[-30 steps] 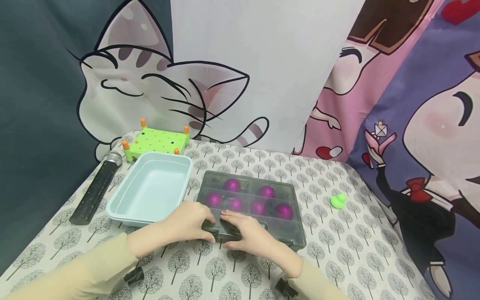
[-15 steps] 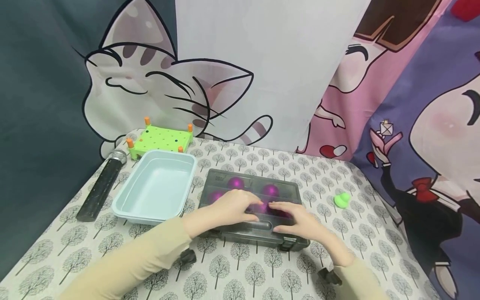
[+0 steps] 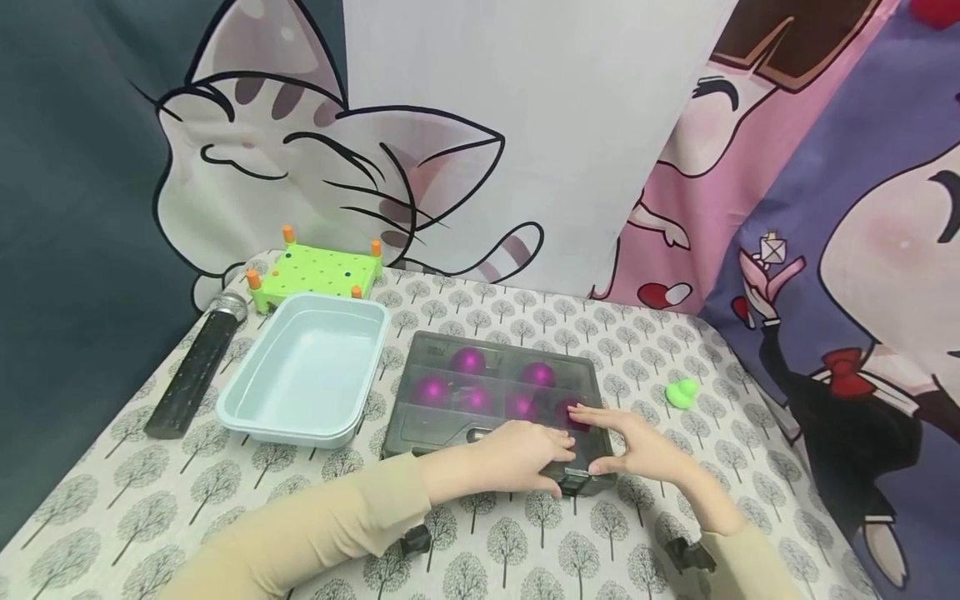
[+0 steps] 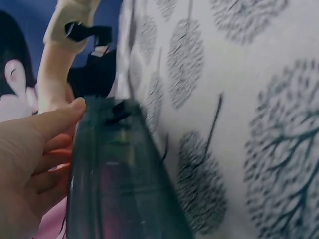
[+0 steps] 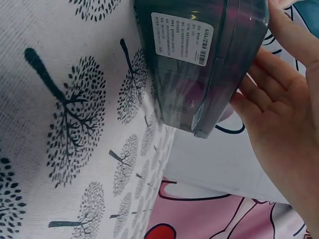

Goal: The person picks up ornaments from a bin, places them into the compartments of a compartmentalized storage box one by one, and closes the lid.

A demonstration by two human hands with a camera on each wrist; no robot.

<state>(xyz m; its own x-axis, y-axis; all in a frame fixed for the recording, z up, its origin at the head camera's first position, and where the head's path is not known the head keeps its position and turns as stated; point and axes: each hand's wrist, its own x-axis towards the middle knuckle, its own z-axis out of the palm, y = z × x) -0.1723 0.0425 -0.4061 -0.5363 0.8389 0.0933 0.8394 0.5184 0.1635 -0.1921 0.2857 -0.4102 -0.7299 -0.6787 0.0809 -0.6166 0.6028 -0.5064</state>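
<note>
A flat, see-through grey plastic case lies with its lid down on the table, several shiny purple balls in its compartments. My left hand lies over the front part of the lid, thumb towards the front edge. At the case's right end, the fingers of my right hand rest on the lid and its thumb is right beside the front right latch. In the left wrist view the thumb lies at the case's corner by a dark latch. My left arm hides part of the front edge.
A pale blue tray stands left of the case, with a black microphone beyond it. Behind are a green pegged toy board and a patterned backdrop. A small green duck sits to the right on the tree-print cloth.
Both hands have moved to the right along the case, from its front left part to its front right corner. The case stays with its lid down.
</note>
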